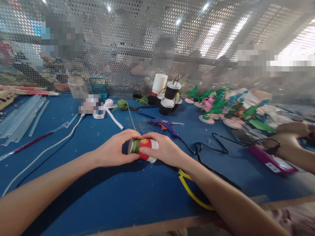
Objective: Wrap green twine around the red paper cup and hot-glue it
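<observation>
A red and white paper cup point(149, 154) lies on its side between my hands, its base turned to the left. Green yarn point(135, 146) is wound in rows around the base end. My right hand point(164, 149) wraps the cup's white-rimmed part. Fingers and thumb of my left hand point(118, 147) curve around the yarn-wound end, touching it. From the cup a strand runs up to the green yarn ball point(122, 105) farther back. A blue glue gun point(163, 125) lies just beyond my right hand.
Yellow-handled tool point(188, 186) lies by my right forearm, near the front edge. Black-and-white cups point(167, 105) and green craft plants point(216, 109) stand behind. Glue sticks point(23, 118) and a white cable point(54, 144) lie left. At right, another person's hand point(286, 141) is near a purple power strip point(272, 160).
</observation>
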Demonstrator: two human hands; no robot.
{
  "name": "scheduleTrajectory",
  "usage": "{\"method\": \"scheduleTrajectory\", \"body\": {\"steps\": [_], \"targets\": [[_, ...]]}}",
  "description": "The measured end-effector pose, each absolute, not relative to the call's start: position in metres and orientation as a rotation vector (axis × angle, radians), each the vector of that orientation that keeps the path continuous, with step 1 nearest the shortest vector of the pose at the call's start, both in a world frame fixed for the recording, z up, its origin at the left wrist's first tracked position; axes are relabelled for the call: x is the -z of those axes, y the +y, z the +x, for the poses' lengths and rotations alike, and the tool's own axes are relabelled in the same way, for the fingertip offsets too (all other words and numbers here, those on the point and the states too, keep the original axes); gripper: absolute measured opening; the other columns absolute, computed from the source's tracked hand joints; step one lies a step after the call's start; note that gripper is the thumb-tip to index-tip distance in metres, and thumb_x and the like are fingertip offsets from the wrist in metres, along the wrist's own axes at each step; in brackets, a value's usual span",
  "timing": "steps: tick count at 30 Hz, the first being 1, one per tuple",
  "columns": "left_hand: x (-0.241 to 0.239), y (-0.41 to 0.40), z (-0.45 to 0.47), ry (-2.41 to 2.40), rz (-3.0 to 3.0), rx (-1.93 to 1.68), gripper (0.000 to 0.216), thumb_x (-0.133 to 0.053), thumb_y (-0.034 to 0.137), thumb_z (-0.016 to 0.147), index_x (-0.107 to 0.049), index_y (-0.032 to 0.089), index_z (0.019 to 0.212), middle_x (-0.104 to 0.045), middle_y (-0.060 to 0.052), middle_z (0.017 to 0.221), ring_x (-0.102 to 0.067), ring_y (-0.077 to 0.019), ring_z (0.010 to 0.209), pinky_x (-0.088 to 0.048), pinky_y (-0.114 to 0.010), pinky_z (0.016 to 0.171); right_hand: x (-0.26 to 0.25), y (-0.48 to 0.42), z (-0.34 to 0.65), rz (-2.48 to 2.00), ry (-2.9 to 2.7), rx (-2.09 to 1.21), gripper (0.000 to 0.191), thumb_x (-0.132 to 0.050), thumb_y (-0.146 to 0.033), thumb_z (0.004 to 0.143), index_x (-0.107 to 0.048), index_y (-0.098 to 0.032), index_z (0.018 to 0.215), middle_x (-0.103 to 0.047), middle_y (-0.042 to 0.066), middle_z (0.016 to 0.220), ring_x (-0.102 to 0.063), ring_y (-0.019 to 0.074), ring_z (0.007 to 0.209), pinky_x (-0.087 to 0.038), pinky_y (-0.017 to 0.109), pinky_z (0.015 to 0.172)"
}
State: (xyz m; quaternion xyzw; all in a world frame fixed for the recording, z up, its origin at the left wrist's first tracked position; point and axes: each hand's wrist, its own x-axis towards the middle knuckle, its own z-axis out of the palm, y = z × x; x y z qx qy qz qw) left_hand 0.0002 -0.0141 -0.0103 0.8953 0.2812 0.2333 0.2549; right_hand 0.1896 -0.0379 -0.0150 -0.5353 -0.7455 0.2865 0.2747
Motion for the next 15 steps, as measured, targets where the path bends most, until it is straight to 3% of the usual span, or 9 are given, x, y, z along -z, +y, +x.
{"method": "scheduleTrajectory", "body": {"steps": [5, 15], "targets": [[0.0132, -0.0151, 0.0016, 0.811, 2.420, -0.651, 0.036, -0.059, 0.023, 0.072, -0.050, 0.018, 0.106, -0.055, -0.006, 0.106, -0.053, -0.0193, 0.100, -0.043, -0.035, 0.091, 0.0171, -0.0387, 0.1897, -1.392, -2.007, -0.749, 0.033, -0.064, -0.032, 0.068, -0.059, -0.016, 0.097, -0.065, 0.006, 0.094, -0.059, 0.0174, 0.082, -0.046, 0.032, 0.074], [0.0121, -0.0209, 0.0008, 0.737, 2.556, -0.612, 0.040, -0.057, 0.016, 0.072, -0.046, 0.019, 0.111, -0.039, -0.011, 0.119, -0.039, -0.0250, 0.118, -0.037, -0.042, 0.098, 0.0130, -0.0347, 0.1884, -1.242, -1.991, -0.893, 0.020, -0.057, -0.027, 0.075, -0.061, -0.015, 0.091, -0.064, 0.007, 0.093, -0.058, 0.0183, 0.087, -0.044, 0.034, 0.080]]}}
